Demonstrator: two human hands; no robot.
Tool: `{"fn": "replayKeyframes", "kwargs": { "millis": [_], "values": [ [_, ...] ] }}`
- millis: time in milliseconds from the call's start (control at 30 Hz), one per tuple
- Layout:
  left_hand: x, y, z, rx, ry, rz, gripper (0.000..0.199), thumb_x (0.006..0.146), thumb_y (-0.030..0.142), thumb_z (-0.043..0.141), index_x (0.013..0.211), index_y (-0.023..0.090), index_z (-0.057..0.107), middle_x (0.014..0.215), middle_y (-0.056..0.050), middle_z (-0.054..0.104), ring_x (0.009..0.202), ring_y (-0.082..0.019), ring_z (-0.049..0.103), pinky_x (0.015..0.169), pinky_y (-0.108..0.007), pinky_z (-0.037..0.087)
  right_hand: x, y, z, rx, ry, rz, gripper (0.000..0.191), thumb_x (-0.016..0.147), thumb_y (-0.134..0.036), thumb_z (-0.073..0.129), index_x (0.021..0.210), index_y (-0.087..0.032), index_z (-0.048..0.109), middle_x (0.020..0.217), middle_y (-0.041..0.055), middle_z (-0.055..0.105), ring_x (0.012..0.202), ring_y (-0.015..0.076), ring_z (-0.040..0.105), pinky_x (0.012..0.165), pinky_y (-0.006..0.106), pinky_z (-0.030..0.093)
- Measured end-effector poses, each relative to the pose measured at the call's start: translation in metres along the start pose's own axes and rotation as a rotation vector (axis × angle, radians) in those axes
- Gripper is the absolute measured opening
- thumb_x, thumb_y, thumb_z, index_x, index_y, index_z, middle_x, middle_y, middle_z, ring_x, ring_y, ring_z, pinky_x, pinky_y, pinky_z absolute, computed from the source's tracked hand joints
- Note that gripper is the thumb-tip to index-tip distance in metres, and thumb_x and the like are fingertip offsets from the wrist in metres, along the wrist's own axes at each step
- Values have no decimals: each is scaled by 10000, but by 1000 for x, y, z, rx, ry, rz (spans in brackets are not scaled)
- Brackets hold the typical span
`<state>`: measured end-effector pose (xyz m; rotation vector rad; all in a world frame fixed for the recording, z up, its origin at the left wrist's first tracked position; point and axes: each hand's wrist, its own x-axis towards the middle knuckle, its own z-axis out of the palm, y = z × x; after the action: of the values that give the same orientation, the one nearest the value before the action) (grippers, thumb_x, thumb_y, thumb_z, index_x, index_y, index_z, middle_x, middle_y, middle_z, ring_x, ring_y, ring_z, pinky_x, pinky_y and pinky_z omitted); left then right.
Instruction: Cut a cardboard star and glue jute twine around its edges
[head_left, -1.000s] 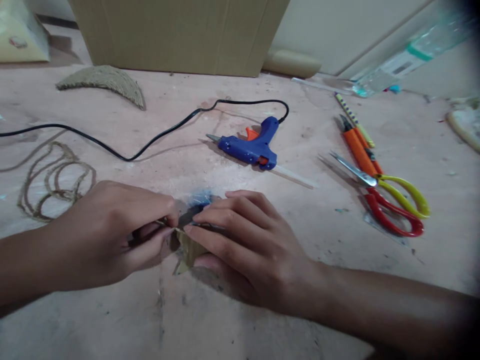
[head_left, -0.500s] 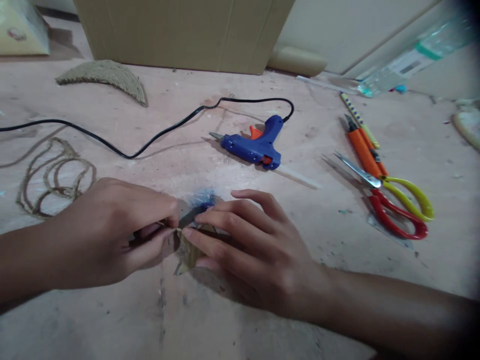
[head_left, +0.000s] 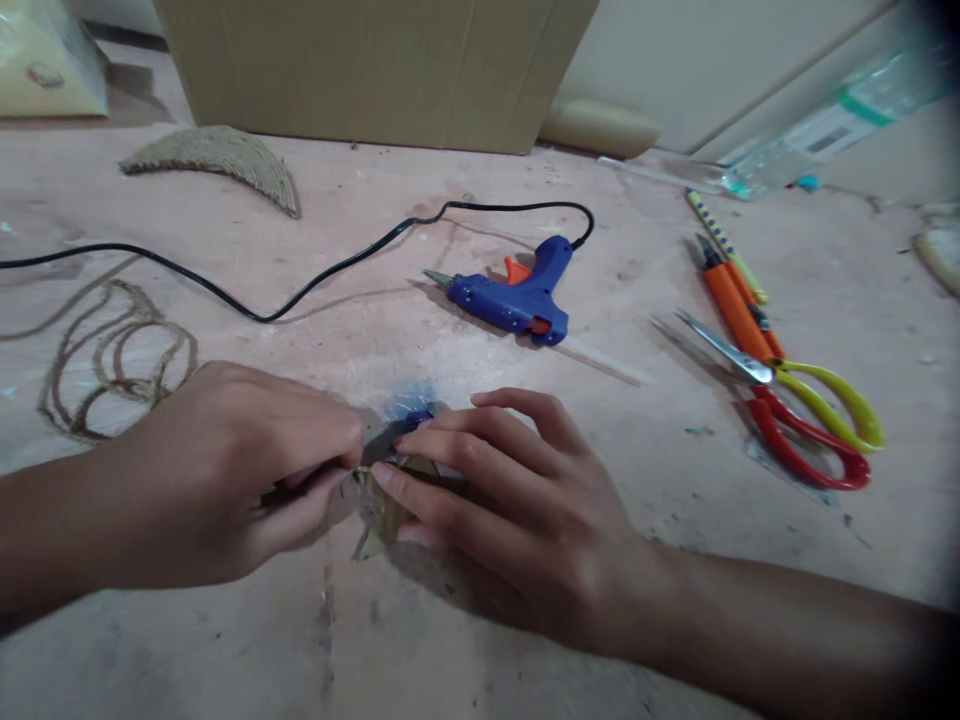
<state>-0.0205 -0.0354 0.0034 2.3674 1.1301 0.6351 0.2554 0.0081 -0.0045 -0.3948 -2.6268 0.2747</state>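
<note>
A small brown cardboard piece [head_left: 391,510] with pointed ends lies low over the table between my hands. My right hand [head_left: 517,500] grips it, index fingertip at its upper edge and thumb below; the palm and fingers hide much of it. My left hand [head_left: 247,470] is closed in a pinch at the piece's left edge, on a thin strand of jute twine [head_left: 361,468] that runs toward the right index fingertip. Loose loops of the same twine [head_left: 124,350] lie behind my left wrist. A small blue object [head_left: 417,418] shows just beyond the right fingertips.
Beyond my hands lies a blue glue gun [head_left: 510,300] with a black cord [head_left: 262,316]. Scissors [head_left: 765,378], an orange cutter [head_left: 739,310] and a plastic bottle [head_left: 817,135] are at right. A twine-covered crescent [head_left: 217,160] and a cardboard box [head_left: 375,75] stand farther back.
The whole view has shifted slightly, so things appear a little lower and farther right. Both hands keep nearly the same grip on the twine and the cardboard piece.
</note>
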Motion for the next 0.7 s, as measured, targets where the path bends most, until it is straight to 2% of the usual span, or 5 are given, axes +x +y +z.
{"fn": "replayKeyframes", "kwargs": {
  "millis": [267, 467, 700],
  "values": [
    [1, -2, 0, 40, 3, 46, 287, 1061, 188, 528, 780, 244, 509, 642, 44, 557, 554, -141, 473, 541, -333, 346, 0, -2, -2, 4, -13, 3, 220, 1133, -225, 663, 1328, -185, 758, 1278, 56, 826, 1149, 235, 678, 1083, 480, 470],
    [1, -2, -1, 2, -10, 35, 282, 1071, 187, 540, 795, 244, 546, 655, 46, 582, 576, -135, 511, 563, -321, 379, 2, 1, 0, 7, -27, 8, 215, 1147, -255, 655, 1333, -196, 744, 1286, 39, 833, 1151, 230, 692, 1096, 476, 471],
    [2, 0, -2, 71, 21, 67, 231, 1066, 207, 524, 850, 254, 592, 675, 35, 605, 595, -161, 522, 585, -344, 404, 2, 0, -1, 33, 37, 27, 274, 1135, -262, 680, 1371, -123, 708, 1197, 38, 858, 1097, 203, 746, 1138, 454, 475]
  ]
}}
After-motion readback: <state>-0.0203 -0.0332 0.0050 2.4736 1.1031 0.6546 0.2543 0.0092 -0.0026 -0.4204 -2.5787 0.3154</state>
